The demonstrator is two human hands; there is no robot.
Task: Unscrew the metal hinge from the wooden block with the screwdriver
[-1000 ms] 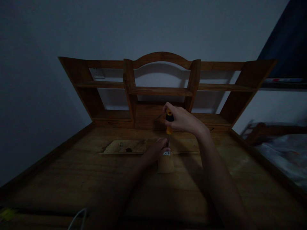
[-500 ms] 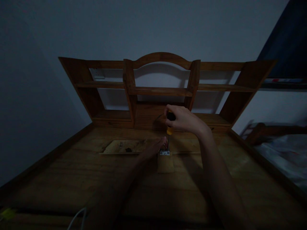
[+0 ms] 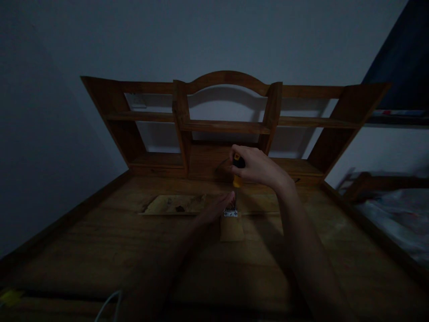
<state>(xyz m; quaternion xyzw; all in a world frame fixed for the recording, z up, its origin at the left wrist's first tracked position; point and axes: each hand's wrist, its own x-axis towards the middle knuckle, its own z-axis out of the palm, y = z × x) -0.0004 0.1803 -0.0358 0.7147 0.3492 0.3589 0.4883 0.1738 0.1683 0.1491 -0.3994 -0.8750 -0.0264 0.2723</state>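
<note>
My right hand [image 3: 256, 167] is closed around the yellow and black handle of a screwdriver [image 3: 237, 176]. The tool stands upright, its shaft pointing down onto a small metal hinge [image 3: 231, 213]. The hinge sits at the far end of a small wooden block [image 3: 231, 227] on the wooden desk [image 3: 134, 250]. My left hand [image 3: 216, 208] rests on the desk just left of the hinge, fingers stretched toward it and touching or nearly touching the metal. The room is very dim.
A wooden hutch [image 3: 228, 125] with shelves stands at the back of the desk. A flat board [image 3: 174, 205] lies left of the hinge. A white cable [image 3: 109, 304] shows at the near edge, a yellow scrap [image 3: 10, 298] at the near left, and bedding [image 3: 398, 219] to the right.
My left hand's fingers, earlier curled over the hinge, have stretched out beside it, uncovering it. My right hand has turned slightly on the screwdriver handle, staying in the same place.
</note>
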